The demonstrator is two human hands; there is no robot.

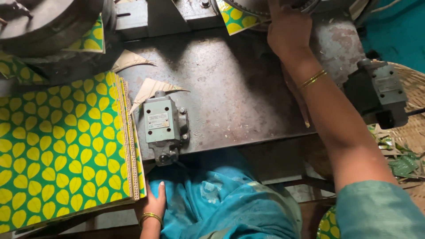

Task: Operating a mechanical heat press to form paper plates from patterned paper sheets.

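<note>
Far left: a dark round machine part (pixel 40 22) sits at the far edge, with a green sheet corner showing beneath it.

Left, near: a stack of green sheets printed with yellow leaves (pixel 62 150) lies flat, its layered brown edges facing right. My left hand (pixel 152 206) rests at the stack's near right corner, thumb up against the edge, fingers tucked under the stack and out of sight. I cannot tell whether it is clamping the sheets or only steadying them. A gold bangle (pixel 150 217) sits on that wrist.

Centre: a small grey valve block (pixel 163 128) is mounted on the near edge of the worn steel machine table (pixel 230 88), just right of the stack. Two pale triangular offcuts (pixel 152 88) lie on the table just beyond the block. My blue cloth lap (pixel 221 199) shows below the table edge.

Right of centre, far: my right hand (pixel 287 31) reaches across the table to the far edge, fingers pressed flat against a green-and-yellow patterned piece (pixel 237 17) held under a round die. The hand is pressing on the piece, not closed around it. Thin gold bangles (pixel 313 79) ring that wrist.

Far right: a dark boxy unit (pixel 376 93) stands by a woven basket (pixel 414 119), with green scraps (pixel 400 163) lying on it.
</note>
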